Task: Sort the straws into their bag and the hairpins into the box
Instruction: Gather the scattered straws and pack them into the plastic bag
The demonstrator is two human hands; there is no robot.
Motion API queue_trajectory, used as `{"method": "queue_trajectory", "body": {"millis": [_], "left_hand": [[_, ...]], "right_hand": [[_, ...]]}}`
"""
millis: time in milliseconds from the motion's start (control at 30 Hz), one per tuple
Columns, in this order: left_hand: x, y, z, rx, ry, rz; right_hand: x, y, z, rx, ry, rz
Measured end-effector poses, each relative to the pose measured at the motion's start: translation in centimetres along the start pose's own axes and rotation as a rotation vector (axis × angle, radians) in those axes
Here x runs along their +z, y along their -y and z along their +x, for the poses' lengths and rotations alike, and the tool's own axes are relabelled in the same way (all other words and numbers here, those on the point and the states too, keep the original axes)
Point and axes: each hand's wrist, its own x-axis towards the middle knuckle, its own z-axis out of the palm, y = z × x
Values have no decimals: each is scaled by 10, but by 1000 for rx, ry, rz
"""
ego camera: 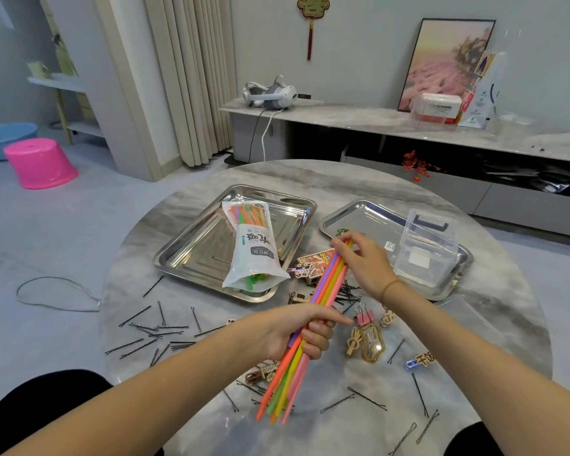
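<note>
My left hand (297,334) grips a bundle of coloured straws (326,291) around its middle, slanting over the table. My right hand (364,261) holds the bundle's far tips with curled fingers. The straw bag (254,251), white with more straws inside, lies on the left steel tray (191,255), its open mouth toward me. A clear plastic box (426,248) stands on the right steel tray (359,215). Black hairpins (152,334) lie scattered over the table at left, another heap of hairpins (346,292) sits under the straws, and more hairpins (369,399) lie near the front.
Between the trays and me lie a pink binder clip (364,317), wooden clips (354,343), a gold hair clip (372,343) and a printed card (313,261). The round marble table (474,324) drops off at left, where a cable loop (56,291) lies on the floor.
</note>
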Motion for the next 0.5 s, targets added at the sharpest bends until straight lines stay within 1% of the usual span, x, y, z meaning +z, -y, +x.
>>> {"method": "queue_trajectory", "body": {"millis": [67,100,167,233,300,333,400,433,467,500], "left_hand": [[0,-1,1,7,-16,-38],[0,-1,2,10,-27,-44],[2,-1,3,12,-54,-25],[5,-1,3,20,-79,-22],[5,-2,5,44,-94,-79],[5,-3,5,60,-97,-127],[4,-7,5,93,-103,-223],[4,-10,3,107,-105,-252],[5,-12,1,115,-101,-263],[6,-13,-1,120,-93,-257]], "right_hand": [[1,-2,-1,-85,92,-150],[2,-2,-2,-103,113,-180],[2,-3,-2,-87,125,-173],[3,-6,1,-50,138,-103],[6,-3,0,33,131,121],[7,1,-2,105,110,297],[6,6,-1,324,110,660],[4,10,-2,414,198,761],[0,16,-4,483,348,763],[-2,21,-7,545,518,706]]}}
